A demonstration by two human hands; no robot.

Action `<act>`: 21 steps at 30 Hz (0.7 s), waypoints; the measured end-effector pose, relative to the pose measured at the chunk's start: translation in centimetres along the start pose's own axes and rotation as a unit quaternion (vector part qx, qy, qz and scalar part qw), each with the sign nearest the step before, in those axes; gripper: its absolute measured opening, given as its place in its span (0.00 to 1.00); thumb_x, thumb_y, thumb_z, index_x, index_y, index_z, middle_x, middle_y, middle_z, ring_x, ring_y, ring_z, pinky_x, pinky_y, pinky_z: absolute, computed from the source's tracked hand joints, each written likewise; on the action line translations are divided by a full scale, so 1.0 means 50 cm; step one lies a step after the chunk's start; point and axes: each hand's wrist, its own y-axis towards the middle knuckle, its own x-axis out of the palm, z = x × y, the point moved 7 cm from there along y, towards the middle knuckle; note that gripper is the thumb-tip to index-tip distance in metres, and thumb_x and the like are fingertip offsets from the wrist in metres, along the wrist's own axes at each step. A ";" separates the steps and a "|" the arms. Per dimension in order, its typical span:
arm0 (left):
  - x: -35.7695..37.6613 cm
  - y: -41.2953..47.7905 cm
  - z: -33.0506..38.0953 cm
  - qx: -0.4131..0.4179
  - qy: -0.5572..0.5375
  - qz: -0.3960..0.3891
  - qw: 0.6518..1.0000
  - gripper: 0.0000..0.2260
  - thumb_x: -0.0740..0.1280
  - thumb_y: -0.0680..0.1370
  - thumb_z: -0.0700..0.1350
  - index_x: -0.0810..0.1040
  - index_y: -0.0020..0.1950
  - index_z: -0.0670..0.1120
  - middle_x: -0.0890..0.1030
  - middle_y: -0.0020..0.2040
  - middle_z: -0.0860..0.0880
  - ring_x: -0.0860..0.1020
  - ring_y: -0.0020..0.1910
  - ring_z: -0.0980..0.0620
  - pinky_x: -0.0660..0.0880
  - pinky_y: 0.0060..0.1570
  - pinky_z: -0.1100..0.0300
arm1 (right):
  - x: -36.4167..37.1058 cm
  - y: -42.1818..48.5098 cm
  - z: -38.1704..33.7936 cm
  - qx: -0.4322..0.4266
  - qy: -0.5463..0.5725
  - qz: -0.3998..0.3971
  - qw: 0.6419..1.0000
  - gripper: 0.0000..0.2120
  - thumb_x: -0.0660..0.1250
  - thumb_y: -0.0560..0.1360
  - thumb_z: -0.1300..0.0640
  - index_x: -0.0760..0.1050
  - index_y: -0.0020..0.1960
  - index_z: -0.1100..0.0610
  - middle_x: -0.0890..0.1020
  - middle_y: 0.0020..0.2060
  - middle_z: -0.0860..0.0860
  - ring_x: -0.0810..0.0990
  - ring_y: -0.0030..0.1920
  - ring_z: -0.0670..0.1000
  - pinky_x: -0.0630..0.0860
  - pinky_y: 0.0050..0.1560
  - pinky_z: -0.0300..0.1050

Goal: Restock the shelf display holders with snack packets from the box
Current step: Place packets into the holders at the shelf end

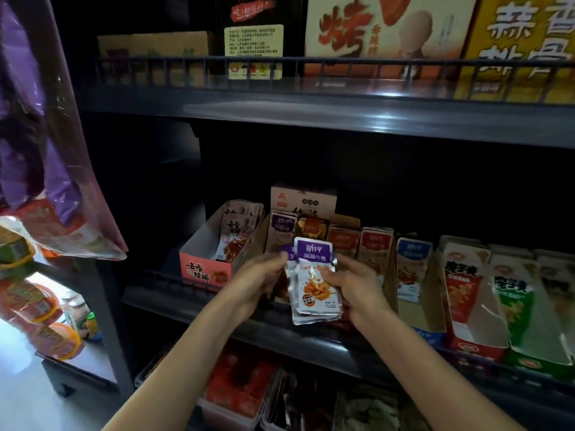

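The left hand (261, 284) and right hand (354, 287) pinch the purple-topped packet stack (314, 284) by its sides, likely squaring it; next, slot it into the matching holder (260, 241) at eleven o'clock.

A small stack of silver, purple-topped snack packets (314, 284) is held upright just in front of the partly filled cardboard holders (415, 312).
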 end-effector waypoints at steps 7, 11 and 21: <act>-0.090 0.079 0.024 0.055 0.056 0.137 0.987 0.09 0.63 0.79 0.40 0.76 0.58 0.49 0.79 0.51 0.46 0.81 0.39 0.53 0.77 0.34 0.64 | -0.075 0.057 -0.010 0.022 -0.044 0.028 0.998 0.25 0.70 0.71 0.70 0.72 0.66 0.60 0.82 0.52 0.59 0.81 0.40 0.53 0.78 0.37 0.46; -0.062 0.141 0.013 0.015 0.092 0.096 0.991 0.07 0.60 0.81 0.47 0.77 0.52 0.52 0.79 0.53 0.42 0.77 0.54 0.46 0.73 0.58 0.49 | -0.078 0.094 -0.005 0.028 -0.057 0.021 0.998 0.26 0.71 0.71 0.70 0.71 0.67 0.61 0.81 0.51 0.60 0.81 0.42 0.55 0.78 0.38 0.47; -0.063 0.231 -0.025 -0.058 0.265 0.030 0.962 0.11 0.59 0.78 0.37 0.74 0.58 0.44 0.79 0.51 0.43 0.79 0.48 0.43 0.79 0.44 0.47 | -0.070 0.139 -0.011 0.018 -0.094 -0.030 0.995 0.16 0.70 0.71 0.69 0.75 0.56 0.57 0.84 0.42 0.57 0.83 0.40 0.56 0.79 0.36 0.47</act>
